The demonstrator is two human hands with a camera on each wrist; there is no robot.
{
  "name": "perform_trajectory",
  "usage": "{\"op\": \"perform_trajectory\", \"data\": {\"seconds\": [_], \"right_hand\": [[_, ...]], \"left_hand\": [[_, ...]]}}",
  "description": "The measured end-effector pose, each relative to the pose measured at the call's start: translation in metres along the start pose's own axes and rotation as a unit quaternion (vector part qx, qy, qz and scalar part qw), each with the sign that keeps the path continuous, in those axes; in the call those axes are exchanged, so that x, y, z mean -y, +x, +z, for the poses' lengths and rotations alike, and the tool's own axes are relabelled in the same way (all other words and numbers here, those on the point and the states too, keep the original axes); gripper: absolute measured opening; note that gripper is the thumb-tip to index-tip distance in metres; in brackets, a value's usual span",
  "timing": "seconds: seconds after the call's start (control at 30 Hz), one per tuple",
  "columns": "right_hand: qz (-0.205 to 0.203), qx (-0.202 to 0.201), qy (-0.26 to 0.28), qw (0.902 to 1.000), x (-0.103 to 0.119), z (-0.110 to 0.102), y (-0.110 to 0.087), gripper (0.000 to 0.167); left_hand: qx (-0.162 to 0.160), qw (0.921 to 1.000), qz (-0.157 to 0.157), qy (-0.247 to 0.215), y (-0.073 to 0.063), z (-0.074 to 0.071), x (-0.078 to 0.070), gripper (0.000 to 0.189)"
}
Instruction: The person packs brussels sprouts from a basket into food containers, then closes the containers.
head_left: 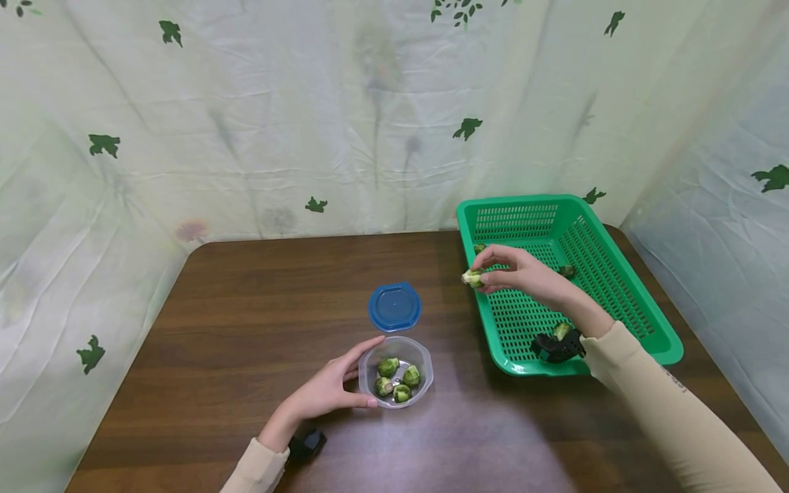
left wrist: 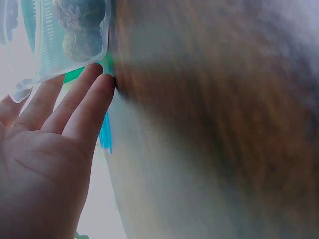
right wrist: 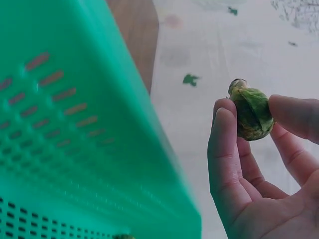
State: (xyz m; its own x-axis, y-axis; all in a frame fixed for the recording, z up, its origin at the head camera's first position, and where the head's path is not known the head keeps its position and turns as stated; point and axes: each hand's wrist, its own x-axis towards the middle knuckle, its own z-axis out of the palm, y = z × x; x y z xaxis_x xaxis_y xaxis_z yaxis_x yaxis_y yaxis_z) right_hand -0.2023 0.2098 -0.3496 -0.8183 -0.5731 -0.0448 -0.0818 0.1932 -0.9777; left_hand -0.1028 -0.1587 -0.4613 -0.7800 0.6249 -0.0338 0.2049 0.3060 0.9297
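My right hand (head_left: 508,270) pinches a Brussels sprout (right wrist: 253,113) between thumb and fingertips, raised over the left rim of a green plastic basket (head_left: 487,322). The sprout's pale stem end points away from the palm. On the table, my left hand (head_left: 329,387) holds a clear plastic container (head_left: 427,373) from its left side, thumb at the near side and index finger along the far rim. Several Brussels sprouts (head_left: 401,393) lie inside that container. In the left wrist view, the fingers (left wrist: 89,107) reach up against the container's wall.
A blue lid (head_left: 394,307) lies flat just behind the container. Inside the basket are more sprouts, one by the right forearm (head_left: 562,331) and one farther back (head_left: 566,271). The brown wooden table (head_left: 246,308) meets a leaf-patterned curtain (head_left: 277,137) at its back edge.
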Motion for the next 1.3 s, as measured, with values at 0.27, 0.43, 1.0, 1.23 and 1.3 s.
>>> {"op": "perform_trajectory", "data": {"seconds": [0.27,0.43,1.0,1.23,1.3], "right_hand": [[-0.015,0.039,0.007,0.9991,0.005,0.021,0.003,0.019],[-0.018,0.065,0.011,0.9976,0.007,0.036,0.005,0.018],[-0.021,0.152,0.004,0.9881,0.004,0.080,0.011,0.015],[-0.007,0.189,-0.002,0.9819,-0.001,0.093,0.014,0.015],[-0.005,0.199,-0.010,0.9799,-0.002,0.097,0.015,0.015]], "left_hand": [[0.005,0.9997,0.022,-0.013,0.000,0.000,0.002,0.089],[0.005,0.9997,0.021,-0.013,0.000,0.000,0.002,0.089],[0.005,0.9998,0.003,-0.016,0.000,0.000,-0.001,0.090],[0.005,0.9998,-0.002,-0.017,0.000,0.000,-0.001,0.090],[0.005,0.9999,-0.004,-0.016,0.000,0.000,-0.002,0.090]]}}
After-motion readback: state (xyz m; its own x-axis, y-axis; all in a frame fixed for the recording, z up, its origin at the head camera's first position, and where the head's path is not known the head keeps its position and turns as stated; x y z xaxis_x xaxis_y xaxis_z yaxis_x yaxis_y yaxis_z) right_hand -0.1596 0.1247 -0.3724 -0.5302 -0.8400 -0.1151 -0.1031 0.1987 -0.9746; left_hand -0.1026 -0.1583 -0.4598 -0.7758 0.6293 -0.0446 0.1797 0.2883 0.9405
